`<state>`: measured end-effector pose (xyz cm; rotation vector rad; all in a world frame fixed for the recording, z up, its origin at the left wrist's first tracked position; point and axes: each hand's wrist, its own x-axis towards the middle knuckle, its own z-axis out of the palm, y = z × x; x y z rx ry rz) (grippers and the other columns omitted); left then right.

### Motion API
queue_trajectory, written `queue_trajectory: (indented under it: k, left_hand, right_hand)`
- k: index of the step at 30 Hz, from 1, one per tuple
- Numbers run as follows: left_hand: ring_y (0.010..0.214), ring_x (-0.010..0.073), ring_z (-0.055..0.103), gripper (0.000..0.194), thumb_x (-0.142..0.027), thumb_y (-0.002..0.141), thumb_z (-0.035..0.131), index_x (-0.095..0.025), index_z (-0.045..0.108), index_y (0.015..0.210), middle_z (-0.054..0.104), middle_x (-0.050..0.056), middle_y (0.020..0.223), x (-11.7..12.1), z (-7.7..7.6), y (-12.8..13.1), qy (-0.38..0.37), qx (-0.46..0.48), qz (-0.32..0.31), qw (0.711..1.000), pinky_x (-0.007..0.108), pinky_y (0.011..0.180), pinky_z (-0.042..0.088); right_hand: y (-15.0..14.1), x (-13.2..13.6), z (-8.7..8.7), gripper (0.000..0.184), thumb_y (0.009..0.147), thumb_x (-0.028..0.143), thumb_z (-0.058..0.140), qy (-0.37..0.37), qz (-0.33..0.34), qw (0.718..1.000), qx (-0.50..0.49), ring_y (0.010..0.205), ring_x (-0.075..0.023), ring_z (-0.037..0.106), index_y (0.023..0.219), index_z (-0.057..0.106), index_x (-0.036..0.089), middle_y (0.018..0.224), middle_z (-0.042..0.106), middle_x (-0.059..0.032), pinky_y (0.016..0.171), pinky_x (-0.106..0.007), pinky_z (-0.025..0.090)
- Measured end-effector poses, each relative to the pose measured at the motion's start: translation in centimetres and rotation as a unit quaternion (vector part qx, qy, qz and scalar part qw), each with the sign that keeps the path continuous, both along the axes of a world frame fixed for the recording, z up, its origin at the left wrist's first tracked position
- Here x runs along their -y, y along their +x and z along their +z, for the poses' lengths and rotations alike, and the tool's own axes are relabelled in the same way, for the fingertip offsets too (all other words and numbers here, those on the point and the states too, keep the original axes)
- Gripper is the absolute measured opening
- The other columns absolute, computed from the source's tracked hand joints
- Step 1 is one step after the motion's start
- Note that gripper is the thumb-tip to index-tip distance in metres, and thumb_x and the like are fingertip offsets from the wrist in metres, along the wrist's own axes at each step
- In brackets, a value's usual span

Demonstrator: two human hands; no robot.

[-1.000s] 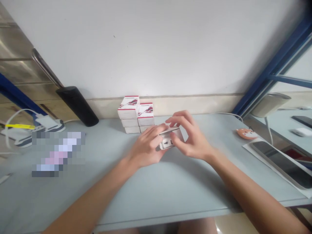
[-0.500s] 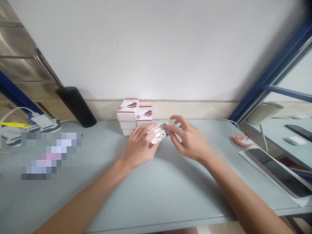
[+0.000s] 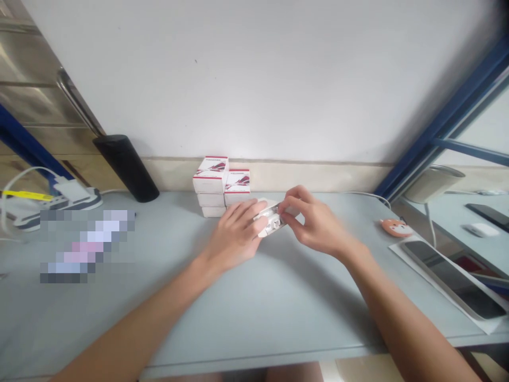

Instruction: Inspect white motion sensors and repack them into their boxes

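Observation:
Between my hands is a small white carton (image 3: 274,222), tilted with its open end facing me; something white sits inside, too small to name. My left hand (image 3: 237,225) wraps around the carton's left side, the thumb along its near edge. My right hand (image 3: 312,220) is at the right side of the opening, its thumb and forefinger closed together on the carton's edge or flap; exactly what they pinch is hidden. Just behind my left hand, several small white boxes (image 3: 210,184) with red trim are stacked against the wall.
A black cylinder (image 3: 126,168) leans at the back left, near a power strip (image 3: 85,204) with a white plug. A blurred-out patch (image 3: 89,244) covers something on the left. To the right lie an orange-and-white figure (image 3: 396,228) and a dark flat device (image 3: 453,278) on white paper.
My right thumb and forefinger have come together at the carton's opening. The carton and both hands appear slightly farther right, while the whole view has shifted a little.

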<state>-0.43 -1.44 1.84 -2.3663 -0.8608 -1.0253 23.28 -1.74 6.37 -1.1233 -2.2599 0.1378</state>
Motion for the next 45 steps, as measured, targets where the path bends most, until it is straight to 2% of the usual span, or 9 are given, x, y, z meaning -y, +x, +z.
queue_trajectory:
  k: [7, 16, 27, 32, 34, 37, 40, 42, 45]
  left_hand:
    - [0.127, 0.0297, 0.067, 0.040, -0.006, 0.090, 0.067, -0.022, 0.059, 0.125, 0.069, 0.010, 0.141, 0.0, 0.0, 0.0, 0.021, -0.024, 0.002, 0.999, 0.046, 0.104, 0.054]
    - [0.126, 0.0311, 0.067, 0.042, -0.006, 0.089, 0.066, -0.023, 0.051, 0.125, 0.068, 0.013, 0.139, -0.1, 0.2, -0.2, 0.024, -0.017, -0.009, 1.000, 0.048, 0.101, 0.055]
    - [0.128, 0.0306, 0.067, 0.046, -0.005, 0.089, 0.066, -0.024, 0.046, 0.127, 0.069, 0.014, 0.137, 0.1, 0.2, 0.1, 0.034, -0.016, -0.021, 0.999, 0.048, 0.104, 0.055]
    - [0.126, 0.0302, 0.068, 0.048, -0.005, 0.089, 0.067, -0.024, 0.046, 0.128, 0.069, 0.014, 0.137, -0.2, 0.2, -0.1, 0.011, 0.002, -0.018, 1.000, 0.047, 0.102, 0.055]
    - [0.125, 0.0301, 0.068, 0.049, -0.006, 0.089, 0.069, -0.024, 0.045, 0.128, 0.069, 0.015, 0.137, -0.3, 0.2, -0.3, 0.000, 0.012, -0.015, 1.000, 0.048, 0.101, 0.055]
    - [0.122, 0.0304, 0.069, 0.051, -0.009, 0.089, 0.071, -0.023, 0.044, 0.129, 0.068, 0.015, 0.138, -0.5, 0.2, -0.4, -0.007, 0.024, -0.013, 1.000, 0.049, 0.099, 0.056]
    - [0.122, 0.0312, 0.069, 0.050, -0.008, 0.088, 0.072, -0.023, 0.045, 0.127, 0.069, 0.016, 0.138, -0.5, 0.2, -0.4, -0.006, 0.024, -0.008, 1.000, 0.049, 0.097, 0.056]
    - [0.122, 0.0311, 0.069, 0.050, -0.008, 0.088, 0.072, -0.023, 0.045, 0.127, 0.068, 0.015, 0.138, -0.5, 0.2, -0.4, -0.009, 0.020, -0.004, 1.000, 0.049, 0.098, 0.056]
    - [0.121, 0.0294, 0.070, 0.048, -0.008, 0.089, 0.070, -0.025, 0.046, 0.128, 0.068, 0.014, 0.138, -0.5, 0.3, -0.4, -0.020, 0.023, 0.003, 1.000, 0.048, 0.099, 0.057]
  right_hand:
    - [-0.2, 0.2, -0.1, 0.012, 0.101, 0.020, 0.057, 0.130, -0.053, 0.986, 0.085, 0.073, -0.0158, 0.060, 0.100, 0.068, 0.024, 0.111, 0.065, -0.0051, 0.066, -0.032, 0.043]
    - [0.1, -0.3, -0.3, 0.013, 0.101, 0.021, 0.057, 0.195, -0.082, 0.977, 0.011, 0.079, -0.0174, 0.064, 0.100, 0.070, 0.024, 0.116, 0.067, -0.0074, 0.063, -0.032, 0.045]
    - [0.0, 0.4, 0.0, 0.022, 0.100, 0.036, 0.064, 0.064, 0.041, 0.997, 0.015, 0.111, -0.0282, 0.066, 0.117, 0.075, 0.028, 0.131, 0.060, -0.0120, 0.091, -0.044, 0.056]
    - [0.1, 0.1, 0.6, 0.015, 0.099, 0.038, 0.067, 0.046, 0.066, 0.992, -0.097, 0.100, -0.0238, 0.068, 0.102, 0.070, 0.024, 0.121, 0.066, -0.0105, 0.091, -0.041, 0.057]
    - [0.7, -0.5, 0.7, 0.015, 0.099, 0.039, 0.065, 0.054, 0.025, 0.982, -0.180, 0.097, -0.0229, 0.069, 0.099, 0.066, 0.024, 0.109, 0.071, -0.0084, 0.090, -0.039, 0.056]
    - [2.5, -2.5, -0.1, 0.020, 0.100, 0.041, 0.063, 0.031, -0.117, 0.968, -0.221, 0.087, -0.0214, 0.070, 0.109, 0.068, 0.024, 0.099, 0.075, -0.0052, 0.084, -0.036, 0.055]
    - [4.1, -4.7, -2.3, 0.021, 0.098, 0.036, 0.059, -0.089, -0.210, 0.970, -0.081, 0.081, -0.0222, 0.069, 0.110, 0.073, 0.025, 0.090, 0.078, -0.0043, 0.077, -0.035, 0.051]
    - [4.6, -5.9, -4.0, 0.023, 0.099, 0.034, 0.056, -0.152, -0.213, 0.965, -0.015, 0.082, -0.0221, 0.070, 0.103, 0.076, 0.024, 0.092, 0.079, -0.0058, 0.075, -0.033, 0.048]
    - [4.4, -6.8, -5.9, 0.029, 0.103, 0.035, 0.050, -0.146, -0.215, 0.966, 0.009, 0.093, -0.0223, 0.071, 0.107, 0.076, 0.022, 0.102, 0.078, -0.0081, 0.078, -0.031, 0.048]
